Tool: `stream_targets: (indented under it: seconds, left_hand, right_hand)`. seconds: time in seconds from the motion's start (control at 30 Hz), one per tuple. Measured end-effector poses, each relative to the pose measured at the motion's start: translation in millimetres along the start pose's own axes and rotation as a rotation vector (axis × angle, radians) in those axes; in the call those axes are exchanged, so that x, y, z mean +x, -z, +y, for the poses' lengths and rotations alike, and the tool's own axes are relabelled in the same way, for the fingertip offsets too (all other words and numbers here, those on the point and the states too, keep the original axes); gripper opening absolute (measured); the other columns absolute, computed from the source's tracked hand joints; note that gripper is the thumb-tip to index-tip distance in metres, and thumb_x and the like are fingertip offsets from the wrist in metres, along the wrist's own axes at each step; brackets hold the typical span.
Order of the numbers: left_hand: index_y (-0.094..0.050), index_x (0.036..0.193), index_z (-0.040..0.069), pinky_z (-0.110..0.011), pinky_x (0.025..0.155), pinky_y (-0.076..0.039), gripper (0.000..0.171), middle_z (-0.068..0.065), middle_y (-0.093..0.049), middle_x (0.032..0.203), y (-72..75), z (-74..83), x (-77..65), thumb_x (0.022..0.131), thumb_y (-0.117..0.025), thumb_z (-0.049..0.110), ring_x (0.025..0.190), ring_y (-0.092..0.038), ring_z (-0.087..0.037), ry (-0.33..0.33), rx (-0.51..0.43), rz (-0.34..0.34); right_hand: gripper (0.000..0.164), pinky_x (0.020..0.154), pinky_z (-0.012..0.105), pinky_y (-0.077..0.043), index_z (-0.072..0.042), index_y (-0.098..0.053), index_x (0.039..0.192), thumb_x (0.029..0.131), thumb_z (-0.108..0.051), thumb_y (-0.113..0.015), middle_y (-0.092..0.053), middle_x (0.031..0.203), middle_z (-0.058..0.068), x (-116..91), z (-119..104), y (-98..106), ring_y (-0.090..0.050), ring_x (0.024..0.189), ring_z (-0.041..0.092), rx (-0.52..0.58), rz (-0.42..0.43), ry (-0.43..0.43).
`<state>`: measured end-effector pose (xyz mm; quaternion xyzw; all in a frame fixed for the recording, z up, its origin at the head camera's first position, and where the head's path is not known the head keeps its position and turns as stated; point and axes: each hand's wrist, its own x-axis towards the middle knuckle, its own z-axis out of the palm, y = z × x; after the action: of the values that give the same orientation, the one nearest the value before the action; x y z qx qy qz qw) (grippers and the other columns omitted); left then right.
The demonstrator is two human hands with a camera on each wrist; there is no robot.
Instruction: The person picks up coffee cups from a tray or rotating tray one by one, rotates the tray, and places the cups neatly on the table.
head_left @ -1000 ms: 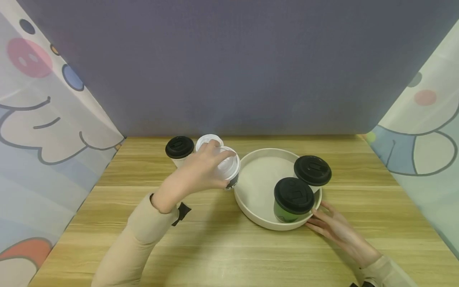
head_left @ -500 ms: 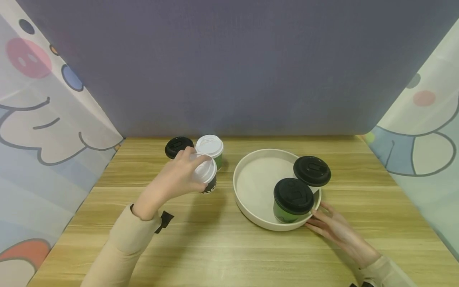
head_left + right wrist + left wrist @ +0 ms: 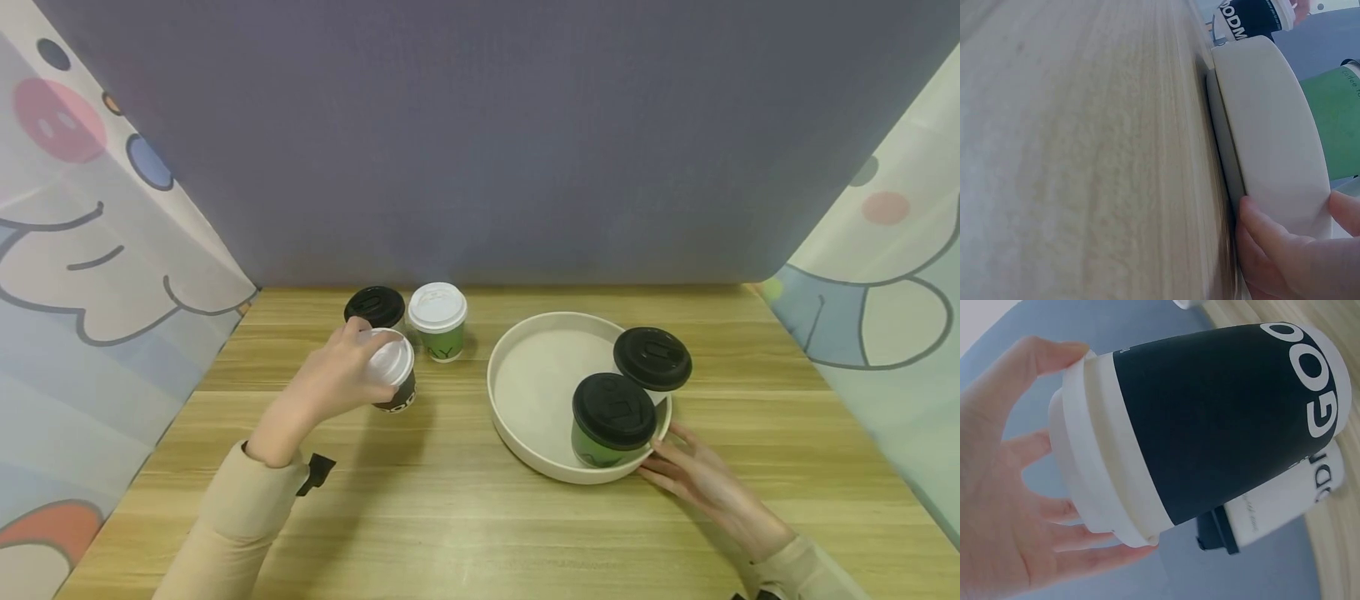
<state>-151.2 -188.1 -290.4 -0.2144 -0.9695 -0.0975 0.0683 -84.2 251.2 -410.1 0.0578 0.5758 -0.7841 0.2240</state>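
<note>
While the dark-banded cup (image 3: 397, 371) is held by the left hand (image 3: 324, 382) at left in the head view (contact with the table (image 3: 480, 533) cannot be told), the tray (image 3: 532, 383) is gripped at its near right side by the right hand (image 3: 708, 492). In the left wrist view, the lid (image 3: 1107, 469) is pinched by thumb and fingertips; in the right, the tray's wall (image 3: 1272, 125) is clasped.

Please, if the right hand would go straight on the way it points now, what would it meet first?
The tray, whose rim the right hand touches now; beyond that, probably the black-lidded green cup, though depth is unclear.
</note>
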Motion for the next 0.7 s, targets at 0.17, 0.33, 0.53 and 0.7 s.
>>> stream_targets:
  seconds: [0.17, 0.33, 0.53, 0.7]
  left_hand:
    - [-0.055, 0.116, 0.015, -0.046, 0.053, -0.045, 0.061, -0.02, -0.044, 0.104, -2.2, -9.2, -2.9, 0.06, -0.073, 0.032, 0.091, -0.046, -0.033, 0.022, -0.002, -0.021]
    - [-0.054, 0.117, 0.014, -0.05, 0.057, -0.045, 0.061, -0.022, -0.044, 0.108, -3.8, -15.7, -5.0, 0.062, -0.073, 0.031, 0.094, -0.046, -0.035, 0.045, -0.017, -0.027]
    - [-0.054, 0.116, 0.013, -0.051, 0.057, -0.045, 0.059, -0.021, -0.045, 0.105, -4.9, -23.7, -5.1, 0.063, -0.074, 0.029, 0.093, -0.046, -0.035, 0.068, -0.029, -0.032]
    - [-0.054, 0.117, 0.011, -0.05, 0.056, -0.045, 0.059, -0.022, -0.044, 0.107, -6.6, -30.2, -4.2, 0.064, -0.074, 0.028, 0.093, -0.046, -0.036, 0.093, -0.05, -0.045]
  right_hand:
    - [0.083, 0.092, 0.036, -0.04, 0.0, 0.026, 0.133, 0.092, -0.014, -0.045, -0.047, 0.105, 0.007, -0.1, 0.6, -0.3, -0.055, 0.096, 0.015, 0.025, -0.006, 0.002]
    - [0.083, 0.091, 0.036, -0.04, 0.0, 0.026, 0.133, 0.092, -0.014, -0.045, -0.048, 0.105, 0.007, -0.6, 0.5, -0.3, -0.055, 0.096, 0.015, 0.029, -0.013, 0.005]
    - [0.084, 0.092, 0.036, -0.04, -0.001, 0.026, 0.133, 0.092, -0.017, -0.045, -0.047, 0.106, 0.008, -1.5, -0.7, -0.7, -0.055, 0.097, 0.015, 0.014, -0.001, 0.002]
    - [0.084, 0.092, 0.036, -0.039, 0.0, 0.026, 0.133, 0.092, -0.017, -0.046, -0.047, 0.107, 0.009, -1.8, -1.2, -1.5, -0.055, 0.097, 0.015, 0.011, 0.001, -0.001]
